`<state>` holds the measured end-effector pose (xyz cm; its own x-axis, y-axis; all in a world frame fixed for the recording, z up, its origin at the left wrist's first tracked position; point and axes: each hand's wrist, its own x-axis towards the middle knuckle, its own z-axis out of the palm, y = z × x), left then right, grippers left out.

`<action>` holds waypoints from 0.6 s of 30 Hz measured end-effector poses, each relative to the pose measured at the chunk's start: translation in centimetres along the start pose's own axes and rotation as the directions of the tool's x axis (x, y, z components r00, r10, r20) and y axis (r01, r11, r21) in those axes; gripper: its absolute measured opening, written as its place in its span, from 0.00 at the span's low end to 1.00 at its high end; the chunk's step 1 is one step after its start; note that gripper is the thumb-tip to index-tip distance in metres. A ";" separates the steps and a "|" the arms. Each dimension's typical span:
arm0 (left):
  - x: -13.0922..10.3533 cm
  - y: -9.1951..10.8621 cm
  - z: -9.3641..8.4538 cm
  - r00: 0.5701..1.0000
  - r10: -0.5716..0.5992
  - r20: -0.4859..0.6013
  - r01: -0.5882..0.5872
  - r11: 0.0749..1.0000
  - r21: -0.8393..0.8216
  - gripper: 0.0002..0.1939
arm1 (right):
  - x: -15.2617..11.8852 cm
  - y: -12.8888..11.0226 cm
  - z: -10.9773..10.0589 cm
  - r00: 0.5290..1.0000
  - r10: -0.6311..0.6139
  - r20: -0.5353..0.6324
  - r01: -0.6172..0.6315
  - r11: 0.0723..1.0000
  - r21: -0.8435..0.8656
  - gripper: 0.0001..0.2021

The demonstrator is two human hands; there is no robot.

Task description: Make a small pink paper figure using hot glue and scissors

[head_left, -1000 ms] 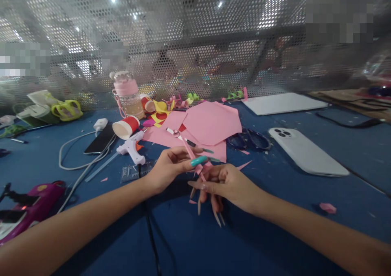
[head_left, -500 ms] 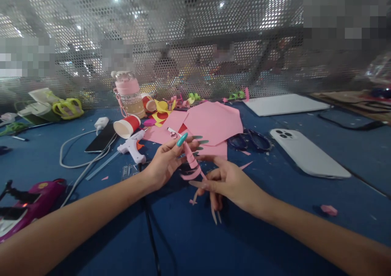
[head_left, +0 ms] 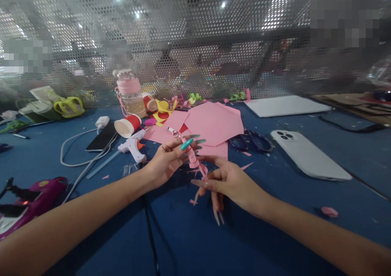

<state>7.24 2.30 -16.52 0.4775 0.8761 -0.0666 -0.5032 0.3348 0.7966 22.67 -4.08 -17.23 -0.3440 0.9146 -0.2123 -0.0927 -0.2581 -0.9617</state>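
My left hand (head_left: 166, 160) is closed around a slim white pen (head_left: 171, 130) with a pink paper strip (head_left: 192, 160) coiled along it. The pen slants, its white end pointing up and left. With thumb and fingertips, my right hand (head_left: 226, 182) pinches the strip's lower end, which twists slightly below the coil. Long teal nails show on my left hand and long pale nails on my right. Behind both hands lie sheets of pink paper (head_left: 214, 123) on the blue table.
Left of my hands lie a white glue gun (head_left: 132, 145), a red paper cup (head_left: 132, 125) and a black phone (head_left: 102, 137) with a cable. A pink-lidded bottle (head_left: 130, 90) stands behind. To the right are dark-handled scissors (head_left: 259, 141) and a white phone (head_left: 308, 153).
The strip's loose loop has drawn in and now twists close below the coil. My left thumb has shifted slightly right and down; my right hand stays nearly in place.
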 end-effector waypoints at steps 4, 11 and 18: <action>0.2 -0.1 -0.3 1.000 0.030 -0.010 -0.030 0.999 0.016 0.10 | -0.1 -0.1 0.1 1.000 0.002 0.001 -0.002 0.999 -0.036 0.38; -0.1 0.0 -0.2 0.987 0.020 0.162 -0.029 0.998 0.056 0.21 | -0.1 0.1 0.0 1.000 0.010 0.007 -0.009 0.999 -0.039 0.38; -0.1 0.0 0.0 0.998 0.032 0.056 -0.037 0.996 0.083 0.10 | -0.2 -0.1 0.2 1.000 0.006 -0.008 -0.007 0.996 -0.087 0.36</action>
<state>7.15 2.19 -16.48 0.5004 0.8658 -0.0076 -0.4589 0.2726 0.8456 22.56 -4.26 -17.08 -0.3372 0.9155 -0.2195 -0.0089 -0.2362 -0.9717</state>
